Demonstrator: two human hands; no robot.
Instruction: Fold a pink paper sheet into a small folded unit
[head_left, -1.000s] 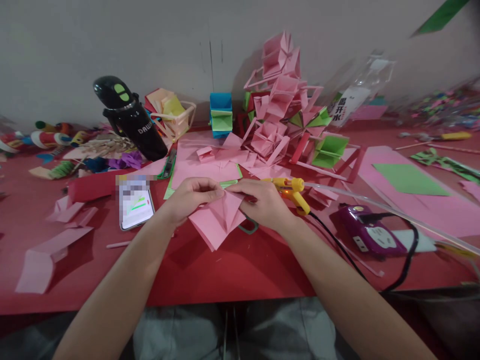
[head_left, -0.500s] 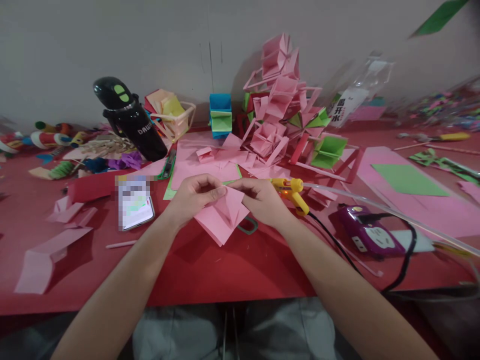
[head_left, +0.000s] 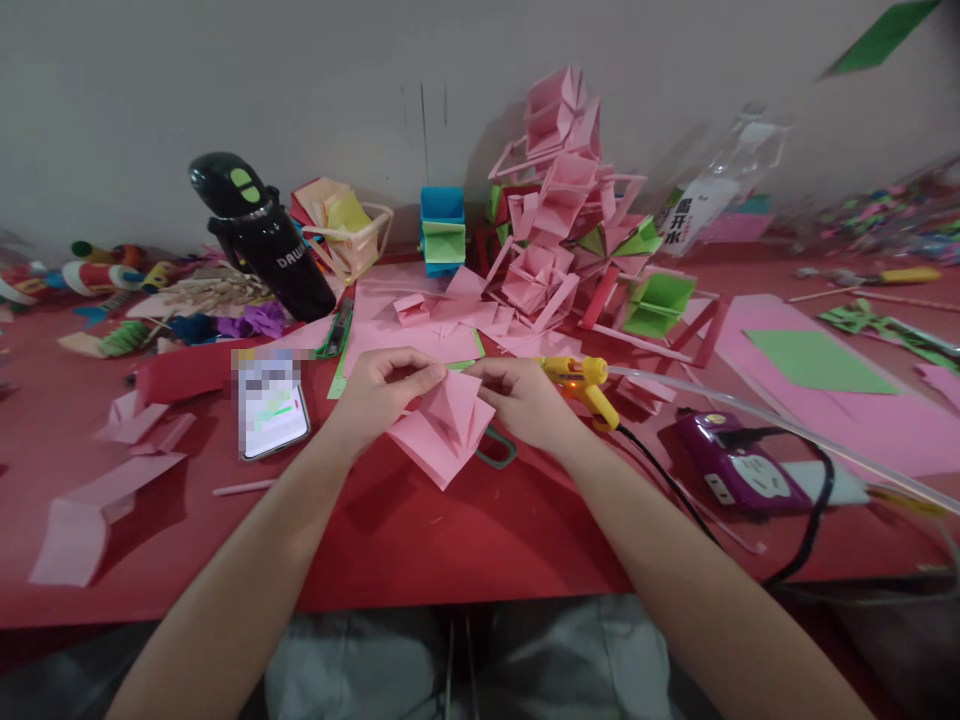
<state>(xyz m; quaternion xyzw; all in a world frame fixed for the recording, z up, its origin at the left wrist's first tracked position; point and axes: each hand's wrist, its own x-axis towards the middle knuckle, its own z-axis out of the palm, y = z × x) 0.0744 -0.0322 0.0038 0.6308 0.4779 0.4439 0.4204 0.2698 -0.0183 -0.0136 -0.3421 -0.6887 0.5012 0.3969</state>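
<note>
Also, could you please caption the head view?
Two hands hold folded pink paper above a red table.

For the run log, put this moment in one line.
left hand: grips folded pink paper | right hand: at its edge | glue gun: on table

matt, smooth paper on the pink folded sheet [head_left: 441, 440], and matt paper again across the pink paper stack [head_left: 551, 200]; over to the black flask [head_left: 274, 250], glossy all round; clear plastic for the bottle [head_left: 739, 160], shiny purple plastic on the power adapter [head_left: 731, 480], smooth yellow plastic along the glue gun [head_left: 592, 378].
</note>
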